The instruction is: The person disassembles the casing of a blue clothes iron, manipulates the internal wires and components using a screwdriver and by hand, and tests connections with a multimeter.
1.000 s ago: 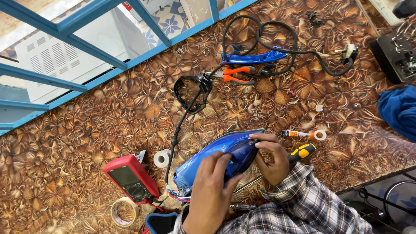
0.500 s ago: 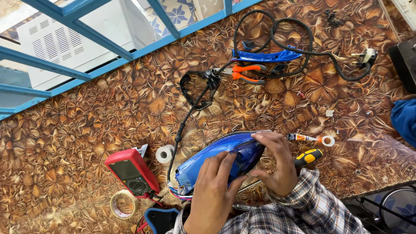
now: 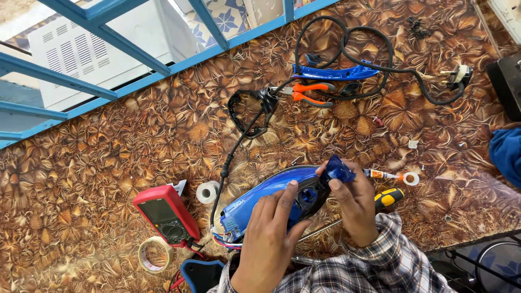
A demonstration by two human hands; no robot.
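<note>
Blue clothes iron (image 3: 271, 198) is lying on the patterned tabletop (image 3: 108, 163), low centre, partly dismantled: coloured wires (image 3: 225, 241) are showing at its rear end and its black cord (image 3: 230, 157) is running up toward a loose coil.

Left hand (image 3: 268, 239) is pressing flat over the iron body, fingers spread, steadying it rather than gripping.

Right hand (image 3: 355, 203) is pinching a small blue plastic piece (image 3: 336, 171) at the front end of the iron, fingers closed on it.

A detached blue handle shell (image 3: 331, 71) is lying well apart near the top, just beside orange-handled pliers (image 3: 306, 92); plug (image 3: 458, 76) is unconnected at far right.

Red multimeter (image 3: 165, 214), white tape roll (image 3: 206, 191), a second tape ring (image 3: 152, 254), small tube (image 3: 382, 174) and yellow-black screwdriver (image 3: 388, 199) are sitting near the work.

Judging by this, the casing is already opened and the handle is off; the work is looking mid-way, body parts not yet rejoined.
</note>
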